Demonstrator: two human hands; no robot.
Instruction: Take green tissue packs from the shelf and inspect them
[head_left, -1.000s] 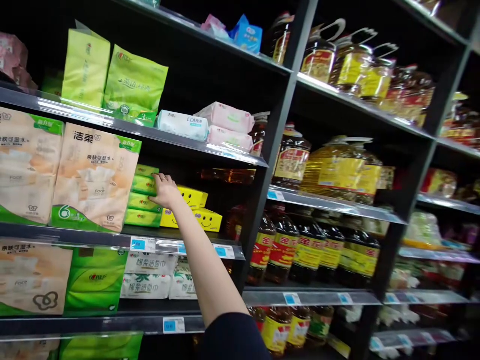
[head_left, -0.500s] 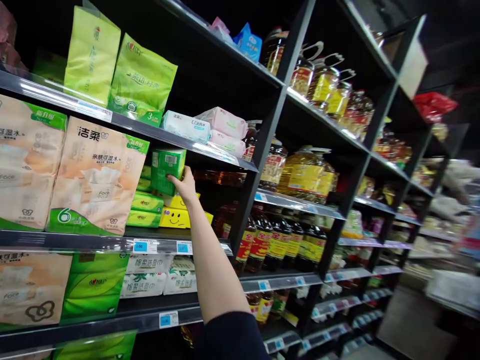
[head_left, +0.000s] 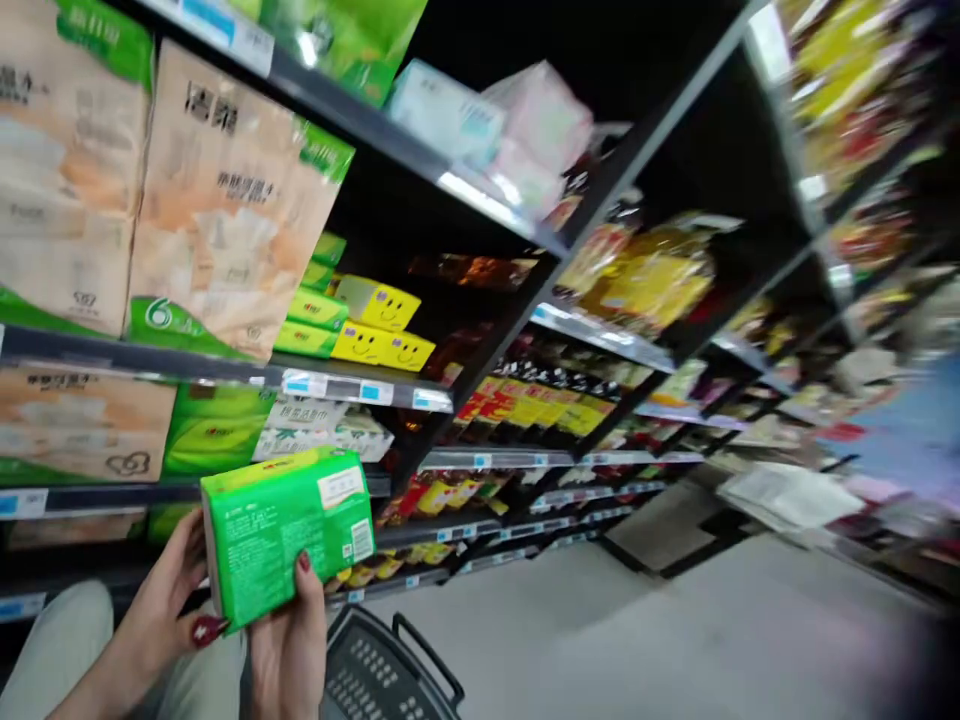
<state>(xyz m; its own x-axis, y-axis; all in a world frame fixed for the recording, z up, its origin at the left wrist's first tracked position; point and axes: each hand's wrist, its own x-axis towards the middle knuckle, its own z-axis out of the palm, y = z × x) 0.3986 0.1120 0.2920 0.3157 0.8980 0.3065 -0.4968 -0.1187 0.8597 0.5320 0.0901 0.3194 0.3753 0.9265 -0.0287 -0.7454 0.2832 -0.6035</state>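
A green pack of tissues (head_left: 277, 545) is held up in front of me, its printed side and barcode facing my way. My left hand (head_left: 169, 600) grips its left end, with the thumb near the lower corner. Beneath it, my right hand (head_left: 292, 630) supports the pack, the thumb pressed on its front face. The fingers behind the pack are hidden. On the shelf beyond lie smaller green tissue packs (head_left: 311, 322) and yellow smiley-face packs (head_left: 379, 325).
Large peach tissue bundles (head_left: 225, 220) stand on the shelf at left. Bottles of dark sauce (head_left: 540, 400) and cooking oil (head_left: 652, 280) line the shelves to the right. A dark plastic basket (head_left: 382, 670) is on the floor (head_left: 540, 640) below my hands.
The green pack has come off the shelf and down in front of me. My left hand has appeared, and both hands now hold it. The view has tilted downward.
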